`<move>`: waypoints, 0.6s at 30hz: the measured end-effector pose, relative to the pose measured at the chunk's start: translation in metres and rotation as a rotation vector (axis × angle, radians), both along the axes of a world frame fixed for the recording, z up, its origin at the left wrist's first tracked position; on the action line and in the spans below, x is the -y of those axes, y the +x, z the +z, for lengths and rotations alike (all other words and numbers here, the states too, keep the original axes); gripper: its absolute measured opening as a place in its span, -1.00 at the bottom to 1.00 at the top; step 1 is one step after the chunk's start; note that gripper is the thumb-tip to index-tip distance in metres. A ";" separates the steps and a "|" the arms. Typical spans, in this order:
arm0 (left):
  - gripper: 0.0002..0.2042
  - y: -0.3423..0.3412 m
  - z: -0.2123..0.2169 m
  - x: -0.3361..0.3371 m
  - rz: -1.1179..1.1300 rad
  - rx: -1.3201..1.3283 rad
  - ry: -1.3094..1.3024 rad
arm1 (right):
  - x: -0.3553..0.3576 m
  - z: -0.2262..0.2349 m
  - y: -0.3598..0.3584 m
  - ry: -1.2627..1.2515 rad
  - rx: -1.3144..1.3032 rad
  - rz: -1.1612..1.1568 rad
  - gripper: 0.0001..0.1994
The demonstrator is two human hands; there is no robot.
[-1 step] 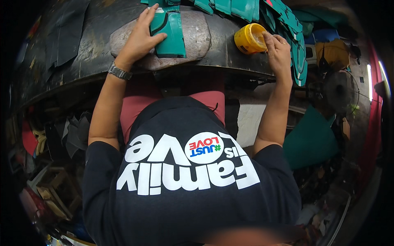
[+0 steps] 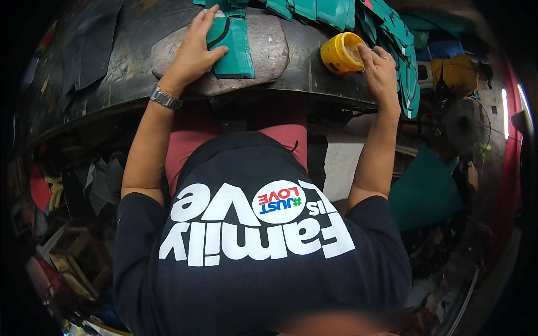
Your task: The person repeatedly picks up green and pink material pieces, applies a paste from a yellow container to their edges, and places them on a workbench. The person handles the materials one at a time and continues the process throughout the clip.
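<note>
We see the left hand (image 2: 193,59) with its fingers loosely extended and lying close together, pointing to the far side, while the thumb is spread well away to the right. Nothing is clenched in it: the hand lies along the left edge of a green piece (image 2: 240,55), and the thumb reaches over the surface of that piece. The back of this hand faces us, and the left forearm (image 2: 147,143) rises from the near side, leaning right, with a metal watch (image 2: 166,98) at the wrist.

We find the right hand (image 2: 383,71) with its fingers curled, the thumb and index finger drawn in at the right side of the mouth of a yellow tub (image 2: 335,55). We cannot tell whether they pinch the rim or something inside. The right forearm (image 2: 376,148) comes up from the near side, slanting slightly right, and the tub is tipped, its mouth toward the right.

The green piece, crossed by a dark curved band, lies on a grey stone slab (image 2: 272,47) on the dark table (image 2: 305,70). To the far right of it we see overlapping green pieces (image 2: 333,12).
</note>
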State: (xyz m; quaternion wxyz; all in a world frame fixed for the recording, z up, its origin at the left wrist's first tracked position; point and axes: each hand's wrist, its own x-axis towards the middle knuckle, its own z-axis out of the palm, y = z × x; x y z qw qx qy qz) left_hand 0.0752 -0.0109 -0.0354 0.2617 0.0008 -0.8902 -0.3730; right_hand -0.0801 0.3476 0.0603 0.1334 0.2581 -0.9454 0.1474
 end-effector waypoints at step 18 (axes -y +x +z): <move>-0.19 0.008 0.004 -0.020 0.205 0.072 0.108 | 0.028 -0.008 0.053 -0.071 -0.253 0.005 -0.66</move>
